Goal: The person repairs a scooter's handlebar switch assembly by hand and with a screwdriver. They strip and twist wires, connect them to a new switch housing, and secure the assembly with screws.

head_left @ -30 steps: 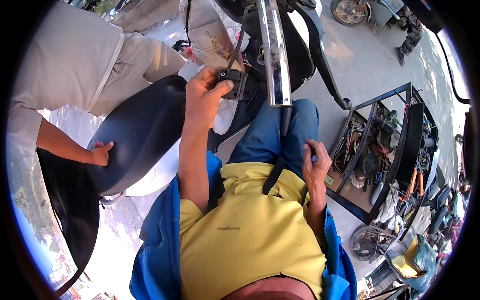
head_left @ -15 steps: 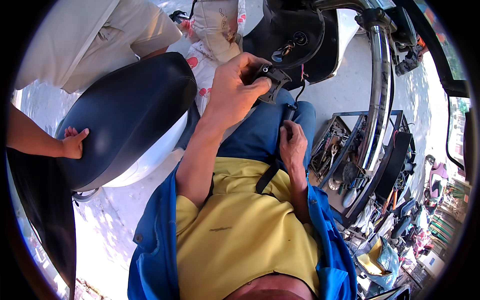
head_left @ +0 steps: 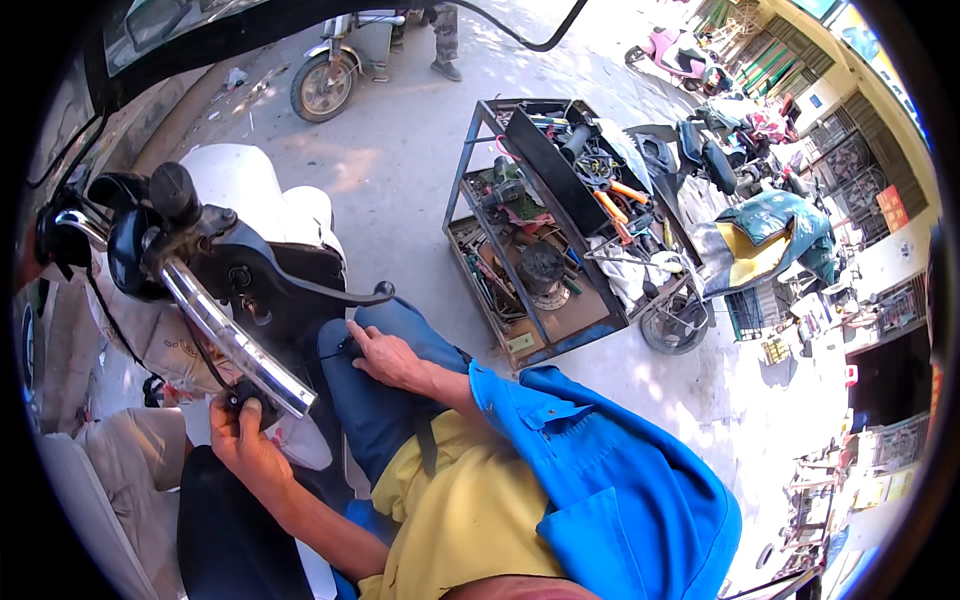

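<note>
The left hand (head_left: 248, 448), lower left of the frame, pinches a black part (head_left: 243, 389) between thumb and fingers beside the chrome handlebar (head_left: 236, 337). The right hand (head_left: 387, 360), left of centre, is over blue trousers (head_left: 365, 425); its grip cannot be told.

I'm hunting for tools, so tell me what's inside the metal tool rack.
The metal tool rack holds orange tool handles, dark cables and, lower down, a dark round piece. Whatever lies beneath these or behind the black panel is covered.
</note>
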